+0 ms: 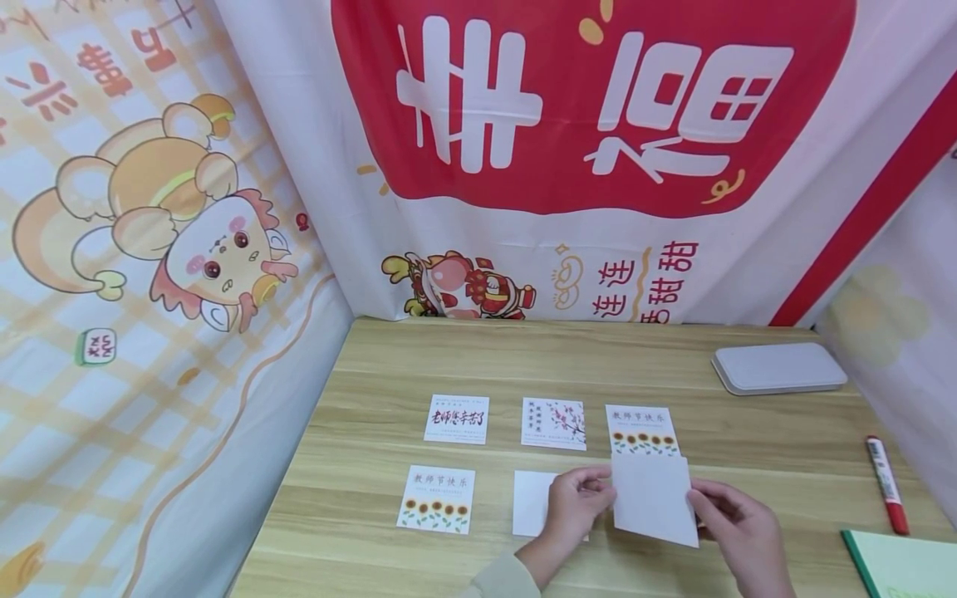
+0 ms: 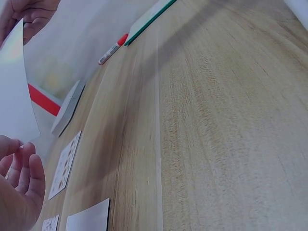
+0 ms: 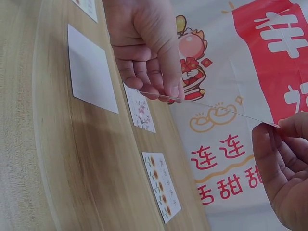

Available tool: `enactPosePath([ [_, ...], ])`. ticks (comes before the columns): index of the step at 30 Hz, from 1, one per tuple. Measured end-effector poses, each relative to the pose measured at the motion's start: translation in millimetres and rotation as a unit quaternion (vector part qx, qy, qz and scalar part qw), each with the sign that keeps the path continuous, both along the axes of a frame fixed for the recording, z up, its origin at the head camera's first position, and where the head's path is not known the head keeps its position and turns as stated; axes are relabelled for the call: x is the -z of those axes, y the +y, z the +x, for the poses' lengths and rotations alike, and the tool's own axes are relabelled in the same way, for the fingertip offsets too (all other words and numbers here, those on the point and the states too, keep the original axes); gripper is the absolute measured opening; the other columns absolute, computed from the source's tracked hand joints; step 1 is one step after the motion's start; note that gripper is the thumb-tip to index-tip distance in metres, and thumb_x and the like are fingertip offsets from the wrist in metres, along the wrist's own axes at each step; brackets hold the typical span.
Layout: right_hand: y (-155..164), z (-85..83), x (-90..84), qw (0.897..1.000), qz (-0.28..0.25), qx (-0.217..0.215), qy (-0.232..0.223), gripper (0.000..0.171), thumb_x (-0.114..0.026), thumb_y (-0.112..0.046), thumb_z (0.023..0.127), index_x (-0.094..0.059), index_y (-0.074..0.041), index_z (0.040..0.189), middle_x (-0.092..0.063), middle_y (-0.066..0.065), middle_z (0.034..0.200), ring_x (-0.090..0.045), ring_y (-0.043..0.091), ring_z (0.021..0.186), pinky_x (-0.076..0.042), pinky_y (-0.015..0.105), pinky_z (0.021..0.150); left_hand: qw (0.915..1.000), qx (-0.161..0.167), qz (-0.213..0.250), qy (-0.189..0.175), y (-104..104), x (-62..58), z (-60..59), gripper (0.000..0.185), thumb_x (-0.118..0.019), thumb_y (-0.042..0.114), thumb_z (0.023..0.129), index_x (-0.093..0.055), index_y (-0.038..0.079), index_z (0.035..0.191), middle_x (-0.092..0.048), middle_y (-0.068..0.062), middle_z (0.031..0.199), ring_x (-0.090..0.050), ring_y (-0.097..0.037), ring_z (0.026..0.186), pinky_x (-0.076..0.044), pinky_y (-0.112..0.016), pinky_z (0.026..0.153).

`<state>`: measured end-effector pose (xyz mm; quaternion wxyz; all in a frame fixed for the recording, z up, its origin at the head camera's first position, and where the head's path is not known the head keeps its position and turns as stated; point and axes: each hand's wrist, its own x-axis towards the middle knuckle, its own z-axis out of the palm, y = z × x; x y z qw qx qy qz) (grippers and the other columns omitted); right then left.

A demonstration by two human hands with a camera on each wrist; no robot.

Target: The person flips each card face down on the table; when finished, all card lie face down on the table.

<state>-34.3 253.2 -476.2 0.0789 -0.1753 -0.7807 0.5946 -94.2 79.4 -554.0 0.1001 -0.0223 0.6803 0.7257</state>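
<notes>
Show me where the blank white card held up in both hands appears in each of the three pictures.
Head view: the held card is low, right of centre, between both hands.
Left wrist view: held card at the left edge, seen from close by.
Right wrist view: held card edge-on, a thin line between the hands.
Shared landmark: the sunflower card on the table.

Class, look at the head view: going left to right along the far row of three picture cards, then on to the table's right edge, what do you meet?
Calligraphy card → blossom card → sunflower card → grey case → red marker
</notes>
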Motion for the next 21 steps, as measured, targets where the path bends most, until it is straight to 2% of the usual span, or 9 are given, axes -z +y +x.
enactPosePath([
  [4,2.4,-0.1,0.5,1.0,0.002,0.006,-0.008,0.026,-0.065,-0.01,0.085,-0.063,0.01,0.102,-0.067,-0.007,0.077,-0.063,0.012,0.065,-0.055,0.029,0.056,0.9999,0.003,0.008,-0.008,-0.8,0.6,-0.3,0.024,-0.072,-0.003,0.07,-0.069,0.004,0.093,-0.063,-0.001,0.072,-0.059,-0.012,0.056,-0.055,-0.03,0.055],
  [11,5.8,-1.2,1.2,0.999,0.021,0.021,-0.024,0.024,-0.065,-0.01,0.085,-0.063,0.009,0.101,-0.068,-0.004,0.074,-0.061,0.013,0.06,-0.054,0.028,0.054,0.9998,0.003,0.019,-0.007,-2.8,-0.4,-0.2,0.024,-0.071,-0.004,0.071,-0.069,0.003,0.094,-0.064,-0.002,0.073,-0.062,-0.019,0.059,-0.055,-0.032,0.056],
  [21,11.3,-3.3,10.0,0.998,0.053,0.039,-0.018,0.029,-0.068,-0.015,0.084,-0.064,0.008,0.101,-0.066,0.001,0.075,-0.058,0.012,0.059,-0.052,0.025,0.052,0.9997,0.001,0.022,-0.008,-4.8,-3.4,0.1,0.023,-0.071,-0.003,0.072,-0.069,0.003,0.094,-0.064,-0.002,0.073,-0.061,-0.015,0.059,-0.052,-0.021,0.053],
])
